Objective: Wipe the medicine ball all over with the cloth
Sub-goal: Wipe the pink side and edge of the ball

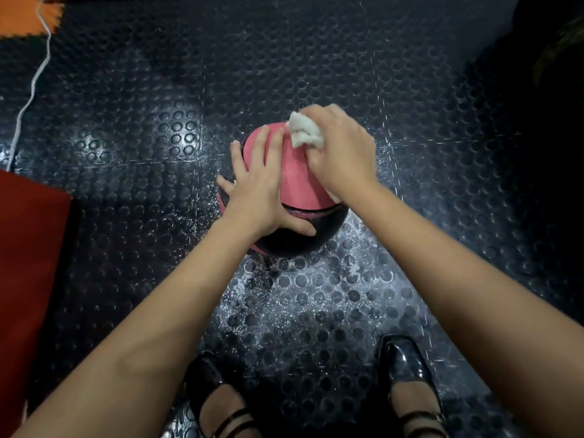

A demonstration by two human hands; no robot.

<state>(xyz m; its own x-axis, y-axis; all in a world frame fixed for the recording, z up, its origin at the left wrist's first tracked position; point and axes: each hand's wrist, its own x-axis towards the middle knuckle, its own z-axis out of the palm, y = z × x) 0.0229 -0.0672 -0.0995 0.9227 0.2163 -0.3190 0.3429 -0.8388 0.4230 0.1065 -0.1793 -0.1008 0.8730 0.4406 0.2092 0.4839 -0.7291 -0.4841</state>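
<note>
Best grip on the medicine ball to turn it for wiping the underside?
Probably both palms on opposite sides, coming from above. The medicine ball is round with no handle showing and sits on the floor; the left hand already rests flat on it.

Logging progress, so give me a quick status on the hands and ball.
Left hand flat on medicine ball. Right hand grips cloth on top. Nothing in the way.

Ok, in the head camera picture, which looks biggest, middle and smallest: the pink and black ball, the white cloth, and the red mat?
As they look in this view:
1. The flat red mat, though the frame edge cuts it off.
2. The round pink and black medicine ball, partly under both hands.
3. The crumpled white cloth, gripped by the right hand.
</note>
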